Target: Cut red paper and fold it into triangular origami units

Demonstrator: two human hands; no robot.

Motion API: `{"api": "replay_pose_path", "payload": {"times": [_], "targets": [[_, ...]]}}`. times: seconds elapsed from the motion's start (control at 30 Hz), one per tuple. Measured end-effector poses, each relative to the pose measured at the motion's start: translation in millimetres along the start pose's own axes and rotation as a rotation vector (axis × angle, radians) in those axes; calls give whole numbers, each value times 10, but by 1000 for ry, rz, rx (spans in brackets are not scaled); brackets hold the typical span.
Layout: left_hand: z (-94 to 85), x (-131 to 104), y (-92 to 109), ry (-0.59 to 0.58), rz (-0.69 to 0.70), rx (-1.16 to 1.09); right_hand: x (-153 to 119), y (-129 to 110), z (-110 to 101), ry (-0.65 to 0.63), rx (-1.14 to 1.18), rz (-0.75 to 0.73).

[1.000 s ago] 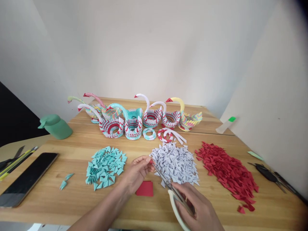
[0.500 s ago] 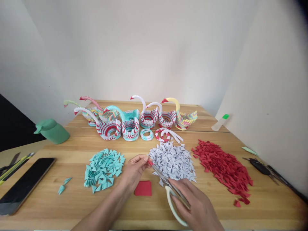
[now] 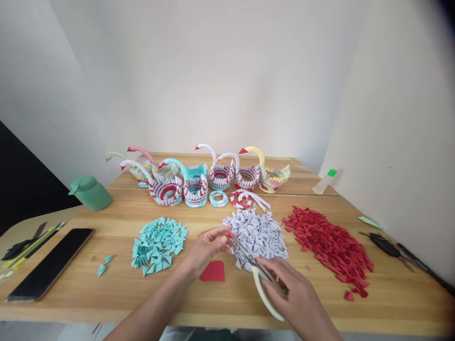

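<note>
Between the fingertips of my left hand [image 3: 211, 244] is a small red paper piece [image 3: 230, 234]. My right hand [image 3: 289, 284] is closed round the pale handles of the scissors [image 3: 251, 258], whose blade tips reach the red piece. Beneath the scissors and fingertips spreads a pile of white folded paper triangles [image 3: 266, 237]. A stack of red paper [image 3: 212, 272] lies on the table just below my left hand. Left of that hand is a pile of teal triangles [image 3: 159, 244]; a larger pile of red triangles [image 3: 327, 244] lies to the right.
Several folded-paper swans [image 3: 195, 189] stand at the back, with paper rings [image 3: 218, 199] before them. A green container [image 3: 92, 193] and a black phone [image 3: 51, 263] are at left. A glue bottle [image 3: 324, 182] and black-handled tools [image 3: 386, 245] lie at right.
The view has shifted slightly. Both hands, the red piece and the scissors have moved a little to the right, and my left hand's fingers have turned slightly.
</note>
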State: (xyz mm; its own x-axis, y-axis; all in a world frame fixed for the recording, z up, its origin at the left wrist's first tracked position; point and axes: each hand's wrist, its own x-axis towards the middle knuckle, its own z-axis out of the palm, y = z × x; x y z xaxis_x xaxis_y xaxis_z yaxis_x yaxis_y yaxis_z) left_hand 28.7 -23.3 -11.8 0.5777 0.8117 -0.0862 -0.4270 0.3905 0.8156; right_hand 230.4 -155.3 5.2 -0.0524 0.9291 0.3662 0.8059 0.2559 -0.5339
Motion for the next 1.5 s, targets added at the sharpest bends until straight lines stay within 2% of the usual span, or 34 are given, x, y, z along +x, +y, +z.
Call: {"api": "replay_pose_path", "payload": {"times": [0.1, 0.3, 0.43, 0.5, 0.6, 0.7, 0.8, 0.87, 0.9, 0.93, 1.0, 1.07, 1.13, 1.23, 1.33, 1.5], "targets": [[72, -50, 28, -20, -3, -19, -19, -57, -13, -16, 5, -24], [135, -133, 112, 23, 33, 11, -60, -142, -12, -30, 106, 5], [96, -192, 159, 74, 104, 166, -97, -194, -6, -107, 180, 45], [31, -231, 187, 126, 146, 192, -128, -138, -48, -122, 168, 85], [-108, -310, 209, 235, 181, 163, -217, 141, -178, -9, 5, 197], [-218, -411, 169, 290, 162, 167, -359, 612, -338, 107, -309, 286], [-228, -519, 71, 294, 143, 143, -465, 1073, -437, 100, -519, 323], [-182, -578, -5, 287, 142, 134, -457, 1235, -446, 84, -619, 285], [-150, -603, -40, 284, 146, 141, -426, 1240, -433, 96, -664, 243], [-113, -627, -73, 282, 164, 166, -383, 1186, -408, 111, -696, 180], [-33, -678, -128, 277, 239, 239, -276, 902, -327, 201, -695, 22], [52, -747, -168, 258, 353, 298, -169, 452, -206, 243, -525, -154], [133, -836, -194, 226, 466, 341, -86, -26, -65, 163, -277, -315], [227, -973, -222, 178, 563, 402, -31, -530, 111, 170, -49, -425], [292, -1081, -260, 163, 632, 423, -44, -705, 183, 196, 51, -453], [374, -1197, -341, 156, 691, 478, -116, -718, 156, 242, 101, -493]]}}
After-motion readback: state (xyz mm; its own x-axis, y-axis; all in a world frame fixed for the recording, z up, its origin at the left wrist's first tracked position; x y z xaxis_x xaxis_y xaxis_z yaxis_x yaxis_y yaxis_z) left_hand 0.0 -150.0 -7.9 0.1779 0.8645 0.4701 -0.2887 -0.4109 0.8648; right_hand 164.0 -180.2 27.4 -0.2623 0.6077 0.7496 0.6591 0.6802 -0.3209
